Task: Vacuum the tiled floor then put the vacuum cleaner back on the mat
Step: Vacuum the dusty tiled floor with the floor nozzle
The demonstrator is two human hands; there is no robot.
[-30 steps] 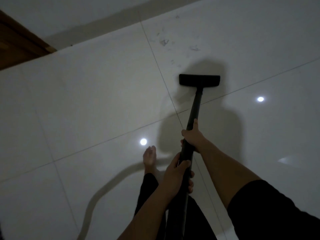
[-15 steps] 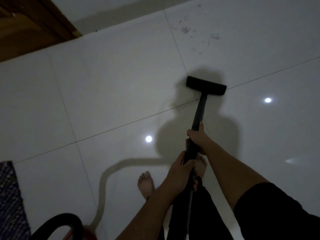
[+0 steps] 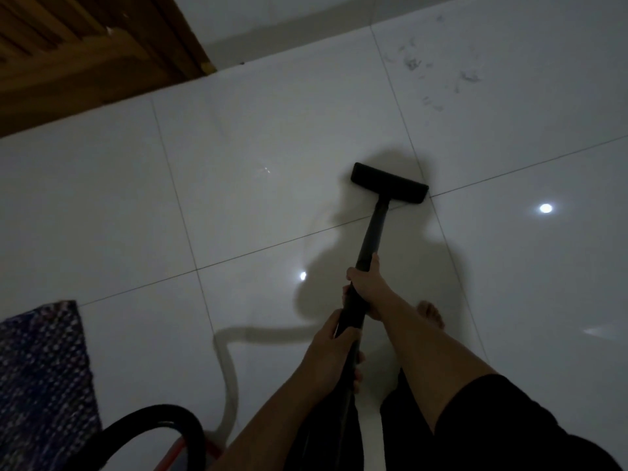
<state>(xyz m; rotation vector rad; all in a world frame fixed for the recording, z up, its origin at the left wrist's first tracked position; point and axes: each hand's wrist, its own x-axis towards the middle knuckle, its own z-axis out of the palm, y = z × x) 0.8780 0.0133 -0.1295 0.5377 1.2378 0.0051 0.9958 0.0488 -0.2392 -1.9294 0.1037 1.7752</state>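
**Pushing the vacuum toward the dusty spot**

The person holds the black vacuum wand (image 3: 368,246) with both hands. The right hand (image 3: 365,283) is wrapped tight around the wand higher up. The left hand (image 3: 334,351) is wrapped tight around it lower down, close to the body. The flat floor head (image 3: 389,182) sits on the shiny tiled floor (image 3: 272,137), right by a spot where tile lines cross.

The floor is not all clean yet. There are dark bits of dust and hair (image 3: 438,73) at about 1 o'clock from the floor head, well apart from it. A good next push goes straight that way, slow, with the head kept flat on the tile so it sucks up every bit.

There is lots of open floor at 12 o'clock, 3 o'clock and 9 o'clock. The white wall (image 3: 272,25) is past the dust at 12 o'clock, so the push should stop before it bumps. A wooden door (image 3: 85,56) is at 10 o'clock. The woven mat (image 3: 40,368) lies at 8 o'clock, and the black hose (image 3: 159,418) loops at 7 o'clock beside it. A bare foot (image 3: 430,312) is near the wand, so watch the toes and do not trip on the hose.
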